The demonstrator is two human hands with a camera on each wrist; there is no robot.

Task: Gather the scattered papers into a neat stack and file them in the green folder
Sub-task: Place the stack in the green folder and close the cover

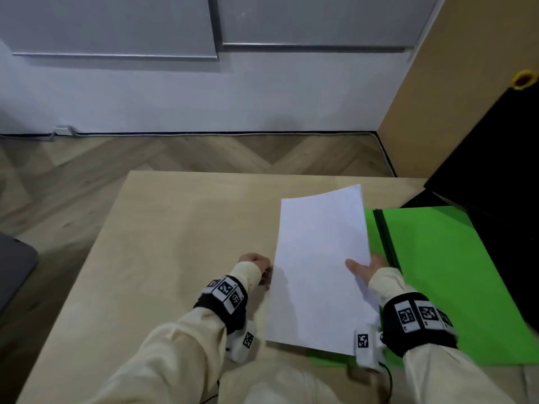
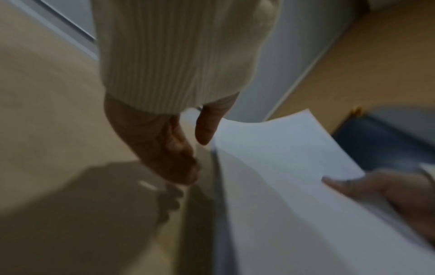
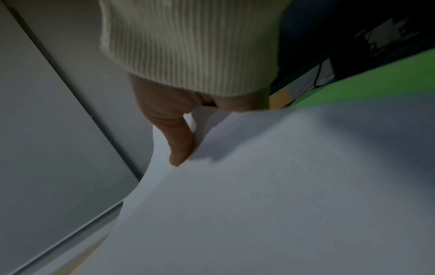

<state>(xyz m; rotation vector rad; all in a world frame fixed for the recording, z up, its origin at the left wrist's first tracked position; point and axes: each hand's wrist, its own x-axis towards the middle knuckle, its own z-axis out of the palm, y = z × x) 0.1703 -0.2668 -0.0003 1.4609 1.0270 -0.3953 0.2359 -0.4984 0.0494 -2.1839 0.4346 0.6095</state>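
My head view is evenly bright, its edges bowed. Both wrist views are dim, grainy and smeared; left of the white paper sheets (image 2: 282, 186), a soft shadow darkens the pale wooden desk (image 2: 58, 214).

On the table (image 1: 175, 228), the papers (image 1: 318, 266) are held over the left edge of the open folder (image 1: 437, 272) by the right hand (image 1: 366, 268), the left hand (image 1: 256, 265) lying just beside their left edge.

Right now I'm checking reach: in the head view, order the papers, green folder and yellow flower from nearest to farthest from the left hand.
1. Papers, just right of the left hand.
2. Green folder, farther right, beyond the papers.
3. Yellow flower, far right corner.
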